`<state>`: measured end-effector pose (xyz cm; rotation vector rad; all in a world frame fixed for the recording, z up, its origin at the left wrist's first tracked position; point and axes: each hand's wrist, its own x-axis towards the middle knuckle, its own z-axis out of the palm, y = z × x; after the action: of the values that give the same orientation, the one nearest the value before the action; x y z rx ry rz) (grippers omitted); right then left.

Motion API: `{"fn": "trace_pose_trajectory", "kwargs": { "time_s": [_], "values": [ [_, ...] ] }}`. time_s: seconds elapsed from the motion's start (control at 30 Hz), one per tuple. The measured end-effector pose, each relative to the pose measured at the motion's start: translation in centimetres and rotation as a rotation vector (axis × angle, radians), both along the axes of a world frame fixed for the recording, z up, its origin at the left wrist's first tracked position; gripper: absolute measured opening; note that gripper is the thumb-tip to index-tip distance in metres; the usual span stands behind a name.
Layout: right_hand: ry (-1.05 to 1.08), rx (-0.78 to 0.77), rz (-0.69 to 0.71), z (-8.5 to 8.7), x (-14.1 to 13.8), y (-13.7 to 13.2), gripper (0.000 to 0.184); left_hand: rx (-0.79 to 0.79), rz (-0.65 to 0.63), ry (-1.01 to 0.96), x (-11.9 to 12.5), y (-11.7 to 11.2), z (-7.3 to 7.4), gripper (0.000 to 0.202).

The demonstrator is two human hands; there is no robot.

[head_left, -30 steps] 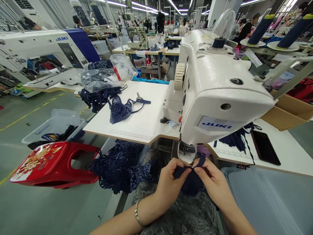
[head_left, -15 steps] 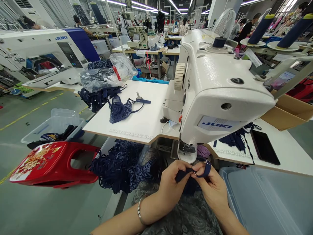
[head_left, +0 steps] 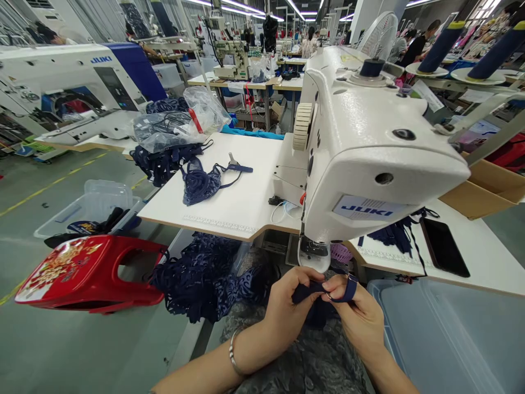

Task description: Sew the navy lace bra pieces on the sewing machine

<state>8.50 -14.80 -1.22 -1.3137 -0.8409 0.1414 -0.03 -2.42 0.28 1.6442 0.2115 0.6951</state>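
My left hand (head_left: 285,309) is closed, with thumb and fingers pinching a navy strap (head_left: 302,292) just below the sewing machine's needle area. My right hand (head_left: 363,320) pinches the same strap, and a loop of navy elastic (head_left: 350,288) curls around its forefinger. Between the fingertips shows the edge of a small ring (head_left: 329,296). Both hands nearly touch over my lap, where more navy fabric (head_left: 319,316) hangs below them. Right above is the white JUKI sewing machine (head_left: 369,148). My fingers cover part of the strap.
A navy bra (head_left: 202,185) lies on the white table (head_left: 250,189). Navy lace pieces (head_left: 200,284) are heaped below its edge, left of my lap. A red stool (head_left: 90,276) lies tipped at left. A phone (head_left: 443,247) and a translucent bin (head_left: 455,339) are at right.
Both hands keep their pinch on the strap and have shifted only slightly. The loop at my right hand sits a little lower and further right. The view has tilted slightly.
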Motion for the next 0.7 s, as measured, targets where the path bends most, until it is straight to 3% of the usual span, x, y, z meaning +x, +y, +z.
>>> {"fn": "trace_pose_trajectory", "kwargs": {
  "time_s": [0.1, 0.23, 0.43, 0.53, 0.63, 0.7],
  "values": [
    [0.03, -0.06, -0.001, 0.2, 0.2, -0.2, 0.019, 0.027, 0.013, 0.038, 0.0, 0.1, 0.3, 0.022],
    [0.169, -0.289, 0.0, 0.8, 0.9, -0.5, 0.007, -0.052, 0.008, 0.15, 0.0, 0.1, 0.6, 0.021],
    [0.237, -0.458, -0.033, 1.6, 2.3, 0.4, 0.019, -0.089, 0.053, 0.251, 0.0, 0.0, -0.9, 0.015],
    [0.169, -0.547, -0.083, 1.8, 2.7, 1.0, 0.021, 0.152, 0.182, 0.224, -0.3, 0.7, -1.7, 0.032],
    [0.088, -0.599, -0.09, 1.9, 2.9, 1.3, 0.021, 0.608, 0.407, 0.079, -0.7, 1.9, -1.7, 0.046],
    [0.062, -0.571, -0.066, 1.8, 3.0, 1.4, 0.02, 0.914, 0.375, -0.046, -0.9, 2.6, -1.3, 0.043]
  ]
}}
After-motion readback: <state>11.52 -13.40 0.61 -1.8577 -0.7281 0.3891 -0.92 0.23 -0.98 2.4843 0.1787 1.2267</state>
